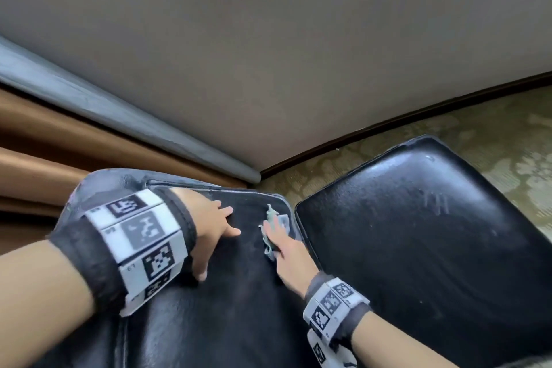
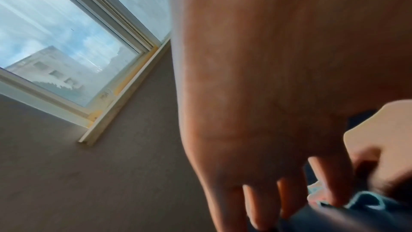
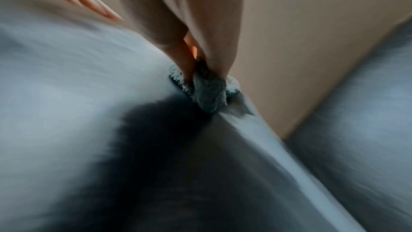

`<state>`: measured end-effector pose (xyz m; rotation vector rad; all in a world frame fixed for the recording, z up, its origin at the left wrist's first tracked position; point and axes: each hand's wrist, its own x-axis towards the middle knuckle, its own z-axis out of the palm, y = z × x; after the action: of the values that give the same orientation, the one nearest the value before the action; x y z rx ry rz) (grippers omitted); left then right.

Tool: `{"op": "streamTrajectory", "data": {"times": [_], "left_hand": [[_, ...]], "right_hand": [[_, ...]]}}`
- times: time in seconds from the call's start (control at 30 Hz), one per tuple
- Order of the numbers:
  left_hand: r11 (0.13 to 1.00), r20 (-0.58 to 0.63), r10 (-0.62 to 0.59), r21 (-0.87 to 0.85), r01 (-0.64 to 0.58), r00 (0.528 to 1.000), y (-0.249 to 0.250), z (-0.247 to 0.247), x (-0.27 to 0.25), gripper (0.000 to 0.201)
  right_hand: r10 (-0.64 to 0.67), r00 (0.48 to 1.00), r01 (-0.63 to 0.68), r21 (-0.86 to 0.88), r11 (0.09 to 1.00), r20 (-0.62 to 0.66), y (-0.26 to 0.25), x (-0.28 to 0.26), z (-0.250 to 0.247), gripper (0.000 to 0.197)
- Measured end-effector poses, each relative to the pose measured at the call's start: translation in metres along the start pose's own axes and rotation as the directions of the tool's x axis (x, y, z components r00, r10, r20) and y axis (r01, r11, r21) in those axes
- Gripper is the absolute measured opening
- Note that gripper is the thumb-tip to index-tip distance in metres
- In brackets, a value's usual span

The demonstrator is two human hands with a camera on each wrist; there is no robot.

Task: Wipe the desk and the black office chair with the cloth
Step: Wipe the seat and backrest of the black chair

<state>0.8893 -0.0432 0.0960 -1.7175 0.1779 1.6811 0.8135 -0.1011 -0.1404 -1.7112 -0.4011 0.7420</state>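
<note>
The black office chair fills the lower half of the head view, its padded back under both hands and its seat to the right. My left hand rests on the back near its top edge with the fingers spread. My right hand lies flat on a small teal cloth and presses it to the back's right edge. The right wrist view shows straight fingers bearing down on the bunched cloth on blurred black leather. In the left wrist view the cloth peeks out beyond my left hand.
A grey wall with a dark baseboard stands just behind the chair. Patterned green carpet lies to the right. Brown curtain and grey curtain hang at the left. A window shows in the left wrist view.
</note>
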Motion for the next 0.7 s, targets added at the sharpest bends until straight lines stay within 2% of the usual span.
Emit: {"op": "streamTrajectory", "data": {"times": [0.07,0.1,0.2,0.23,0.3,0.37,0.43,0.5,0.53,0.6,0.63,0.7], "left_hand": [[0.999,0.031,0.005,0.032,-0.006,1.000,0.014,-0.003,0.008,0.094],[0.999,0.042,0.004,0.053,-0.006,0.999,0.017,-0.002,0.011,0.094],[0.996,0.050,-0.025,0.082,0.021,0.998,0.018,0.006,0.014,0.097],[0.996,0.053,-0.030,0.081,0.025,0.998,0.018,0.008,0.013,0.098],[0.996,0.061,-0.040,0.081,0.035,0.997,0.020,0.006,0.011,0.099],[0.995,0.070,-0.049,0.086,0.043,0.996,0.025,0.002,0.009,0.099],[0.995,0.075,-0.060,0.087,0.053,0.995,0.028,-0.003,0.009,0.097],[0.996,0.080,-0.059,0.077,0.053,0.995,0.027,-0.005,0.009,0.097],[0.996,0.084,-0.059,0.074,0.053,0.995,0.026,-0.004,0.009,0.098],[0.996,0.087,-0.062,0.067,0.056,0.994,0.024,-0.002,0.011,0.101],[0.996,0.095,-0.060,0.071,0.053,0.994,0.024,-0.001,0.011,0.102],[0.996,0.098,-0.072,0.057,0.067,0.993,0.024,-0.004,0.014,0.096]], "right_hand": [[-0.133,0.989,0.135,-0.027,0.990,0.059,-0.008,-0.013,0.013,0.077],[-0.140,0.988,0.141,-0.017,0.990,0.069,-0.002,-0.017,0.018,0.077],[0.109,0.990,-0.117,0.083,0.990,0.087,0.037,-0.019,0.016,0.068],[0.200,0.976,-0.206,0.069,0.976,0.083,0.050,-0.018,0.013,0.070],[0.293,0.951,-0.289,-0.055,0.956,0.097,0.060,-0.020,0.003,0.072],[0.279,0.957,-0.275,-0.056,0.960,0.084,0.053,-0.016,0.002,0.068],[0.204,0.978,-0.208,0.096,0.973,0.045,0.040,-0.011,0.009,0.057],[0.145,0.989,-0.143,0.164,0.976,0.004,0.036,-0.014,0.016,0.045],[0.133,0.991,-0.128,0.132,0.983,-0.029,0.043,-0.019,0.018,0.046],[0.196,0.979,-0.198,0.037,0.980,0.057,0.064,-0.036,0.013,0.060],[0.286,0.953,-0.280,-0.065,0.958,0.096,0.077,-0.045,0.014,0.063],[0.406,0.897,-0.379,-0.167,0.910,0.177,0.095,-0.057,0.011,0.059]]}}
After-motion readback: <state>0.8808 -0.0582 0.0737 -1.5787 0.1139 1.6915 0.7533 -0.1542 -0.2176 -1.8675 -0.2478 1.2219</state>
